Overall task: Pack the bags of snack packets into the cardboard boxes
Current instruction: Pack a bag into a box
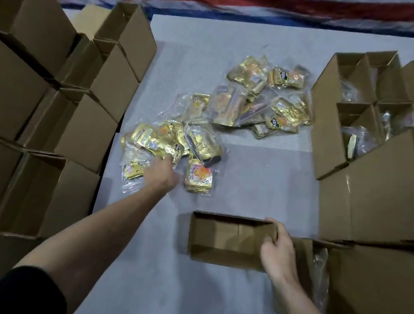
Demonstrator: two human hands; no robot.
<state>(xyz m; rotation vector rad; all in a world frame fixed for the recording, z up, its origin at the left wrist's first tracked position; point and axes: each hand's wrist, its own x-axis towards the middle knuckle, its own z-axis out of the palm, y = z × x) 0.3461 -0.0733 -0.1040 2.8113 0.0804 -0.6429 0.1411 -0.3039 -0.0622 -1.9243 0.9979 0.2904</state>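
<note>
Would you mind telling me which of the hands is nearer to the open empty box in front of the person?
Right. The right hand grips the open box's right end; the left hand is apart, up-left, on the near pile of snack bags.

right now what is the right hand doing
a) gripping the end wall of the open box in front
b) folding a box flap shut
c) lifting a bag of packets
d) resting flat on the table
a: the right hand curls over the right end wall of the open box, which looks empty.
</note>
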